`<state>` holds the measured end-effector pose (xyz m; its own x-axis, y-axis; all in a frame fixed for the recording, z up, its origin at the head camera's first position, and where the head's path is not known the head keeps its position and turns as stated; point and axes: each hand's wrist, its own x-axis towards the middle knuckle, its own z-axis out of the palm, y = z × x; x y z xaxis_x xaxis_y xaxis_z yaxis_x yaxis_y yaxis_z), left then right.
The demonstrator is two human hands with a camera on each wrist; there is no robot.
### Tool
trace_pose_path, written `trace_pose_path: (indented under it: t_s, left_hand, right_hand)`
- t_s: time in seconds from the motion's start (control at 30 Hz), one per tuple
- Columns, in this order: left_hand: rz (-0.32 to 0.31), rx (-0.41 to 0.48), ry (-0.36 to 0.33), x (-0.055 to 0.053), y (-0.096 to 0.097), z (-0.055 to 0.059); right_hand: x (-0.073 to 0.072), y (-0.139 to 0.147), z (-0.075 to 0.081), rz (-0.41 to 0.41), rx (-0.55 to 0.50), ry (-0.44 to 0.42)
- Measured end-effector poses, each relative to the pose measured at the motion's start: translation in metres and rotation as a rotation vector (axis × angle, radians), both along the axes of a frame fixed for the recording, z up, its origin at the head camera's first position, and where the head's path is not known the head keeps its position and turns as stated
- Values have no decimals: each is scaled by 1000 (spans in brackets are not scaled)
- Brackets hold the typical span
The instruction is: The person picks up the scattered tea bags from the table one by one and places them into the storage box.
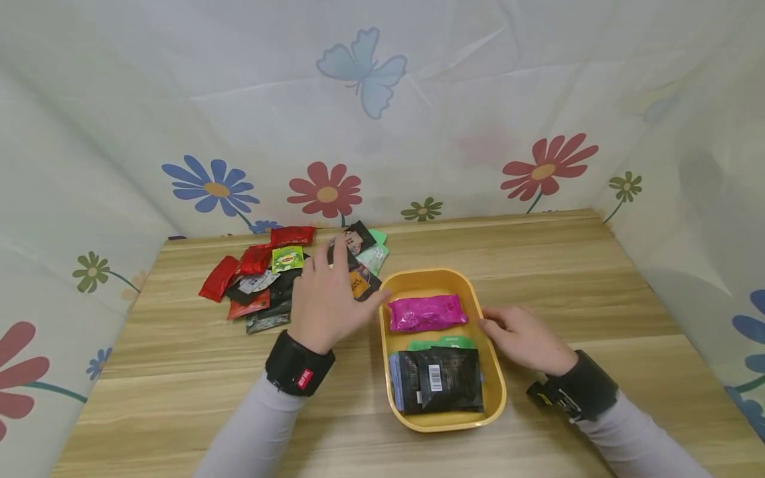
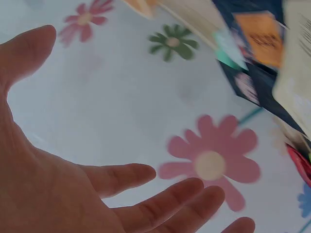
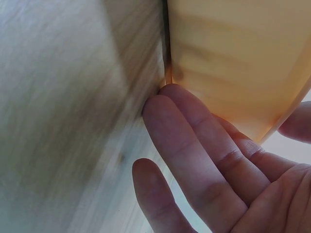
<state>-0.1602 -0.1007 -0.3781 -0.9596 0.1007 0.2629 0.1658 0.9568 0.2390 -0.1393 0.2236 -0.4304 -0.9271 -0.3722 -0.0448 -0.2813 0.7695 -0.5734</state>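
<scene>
In the head view my left hand [image 1: 327, 302] hovers over the right part of a pile of small packets, fingers spread and nothing held. Beneath and beside it lie a black packet with an orange patch [image 1: 362, 282], a black one with a picture [image 1: 357, 239] and a pale green one [image 1: 374, 257]. The left wrist view shows the palm and fingers extended. My right hand [image 1: 526, 338] holds the right side of a yellow plastic bin [image 1: 495, 392], thumb at the rim, fingers [image 3: 172, 141] against the outer wall near the tabletop. A magenta packet [image 1: 427, 313] and black packets [image 1: 454, 382] lie in it.
Left of my left hand are red packets [image 1: 220, 279], a yellow-green sachet [image 1: 288, 258] and more dark packets [image 1: 269, 322] on the wooden table [image 1: 179, 398]. A white flowered cloth [image 1: 442, 133] stands behind the table and along its sides.
</scene>
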Motion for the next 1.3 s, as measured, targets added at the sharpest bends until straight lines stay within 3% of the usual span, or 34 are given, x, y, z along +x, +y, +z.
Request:
trace_pose_path:
  t_s: [0.17,0.3,0.5,0.9,1.3]
  left_hand:
    - [152,-51,-101,-19,-17,-13]
    - [225,-97,-160,-29,-25,-26]
    - [311,-172,-192,-37,-32,-43]
    - [341,-249,-273,-43,-32,-59]
    - [341,-254,-295,-46,-30,-63]
  right_hand:
    - [1,0,0,-8,-1,-4]
    - [1,0,0,-9,2,-2]
    - [1,0,0,-6,4,1]
    - [1,0,0,1,2,0]
    - [0,1,0,14,4,18]
